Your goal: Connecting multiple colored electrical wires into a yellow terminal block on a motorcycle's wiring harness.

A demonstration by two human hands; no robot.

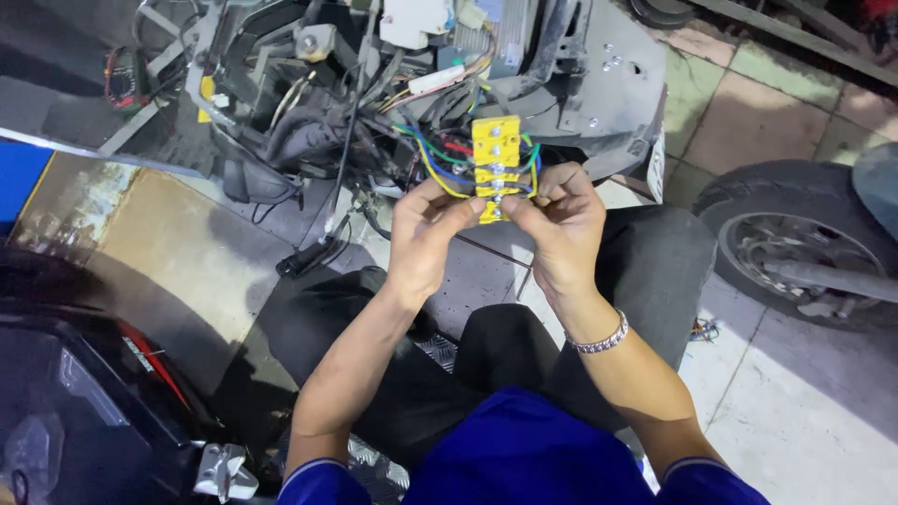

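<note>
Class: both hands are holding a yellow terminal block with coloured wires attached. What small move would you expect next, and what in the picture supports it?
Probably the right hand steadies the yellow terminal block while the left hand works at its lower end. Both thumbs pinch that bottom edge, and the blue, green and yellow wires already run into the upper terminals.

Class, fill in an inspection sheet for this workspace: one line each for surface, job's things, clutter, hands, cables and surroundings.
Surface: tiled floor, pale and worn.
Job's things: yellow terminal block with screws, held up before the opened scooter body.
Clutter: small bundle of coloured wire bits on the floor.
Hands: left hand and right hand both pinch the block's lower end; a metal bracelet is on the right wrist.
Cables: green, blue, yellow and red wires run into the block.
Surroundings: rear wheel at right; dark bodywork at left.
</note>
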